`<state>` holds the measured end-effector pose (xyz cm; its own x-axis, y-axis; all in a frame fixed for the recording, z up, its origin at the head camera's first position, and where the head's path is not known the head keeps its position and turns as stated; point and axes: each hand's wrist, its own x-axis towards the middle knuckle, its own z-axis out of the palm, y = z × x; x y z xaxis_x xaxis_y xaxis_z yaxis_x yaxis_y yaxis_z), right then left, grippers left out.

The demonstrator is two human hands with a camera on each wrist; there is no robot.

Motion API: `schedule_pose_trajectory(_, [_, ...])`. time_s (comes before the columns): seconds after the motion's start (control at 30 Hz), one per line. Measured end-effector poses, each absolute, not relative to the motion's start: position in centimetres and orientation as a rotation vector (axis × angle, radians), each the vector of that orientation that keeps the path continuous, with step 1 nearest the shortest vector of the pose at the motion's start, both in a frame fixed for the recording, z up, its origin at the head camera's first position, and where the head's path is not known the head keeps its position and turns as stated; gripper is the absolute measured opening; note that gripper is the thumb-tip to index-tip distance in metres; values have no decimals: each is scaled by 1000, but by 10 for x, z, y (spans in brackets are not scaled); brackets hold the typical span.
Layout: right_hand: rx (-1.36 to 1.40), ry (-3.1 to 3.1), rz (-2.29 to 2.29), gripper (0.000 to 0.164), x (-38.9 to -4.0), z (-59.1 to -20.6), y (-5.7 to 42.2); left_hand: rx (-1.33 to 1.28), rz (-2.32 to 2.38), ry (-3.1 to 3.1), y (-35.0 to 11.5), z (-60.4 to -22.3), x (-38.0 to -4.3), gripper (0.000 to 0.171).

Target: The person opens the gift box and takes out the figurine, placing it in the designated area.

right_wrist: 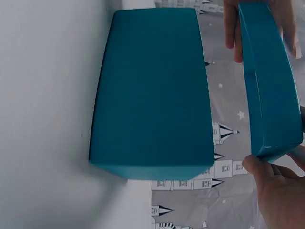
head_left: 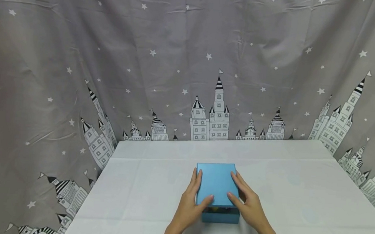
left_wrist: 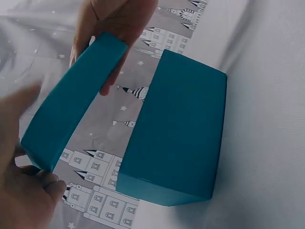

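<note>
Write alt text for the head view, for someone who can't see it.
A person's left hand and right hand hold a blue lid above a blue box on a white table. Behind hangs a gray curtain printed with stars and castles.

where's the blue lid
In the head view, right of centre, the blue lid is held between left hand and right hand, above the blue box.

White table surface (head_left: 147,188), faintly creased; blue box bottom (head_left: 220,218) sitting on it
</note>
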<state>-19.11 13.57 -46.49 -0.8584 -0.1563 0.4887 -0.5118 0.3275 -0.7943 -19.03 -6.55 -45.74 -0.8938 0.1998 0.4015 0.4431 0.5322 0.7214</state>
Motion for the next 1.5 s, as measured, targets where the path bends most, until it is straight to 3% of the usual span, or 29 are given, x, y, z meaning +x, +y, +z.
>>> schedule_pose_trajectory(0.17, [635,-2181,1589,61,-191,-462,129,-541,-1264,-2451,-68,-456,-192,62])
schedule_pose_trajectory(0.63, [564,-2127,1577,78,-195,-460,114,-455,-1390,-2304,-71,-444,-190,77])
schedule_pose_trajectory(0.93, [574,-2078,1558,73,-187,-437,91,-286,-1347,-2120,-74,-441,-193,77])
schedule_pose_trajectory(1.17, [607,-2029,1708,60,-176,-409,74,-239,-1379,-2075,-73,-439,-191,75])
schedule_pose_trajectory(1.3, [616,-1986,1775,50,-179,-410,71,-206,-1484,-2096,-70,-439,-187,82])
schedule_pose_trajectory(1.5, [613,-1895,1843,42,-190,-432,68,-187,-1553,-2035,-69,-442,-184,66])
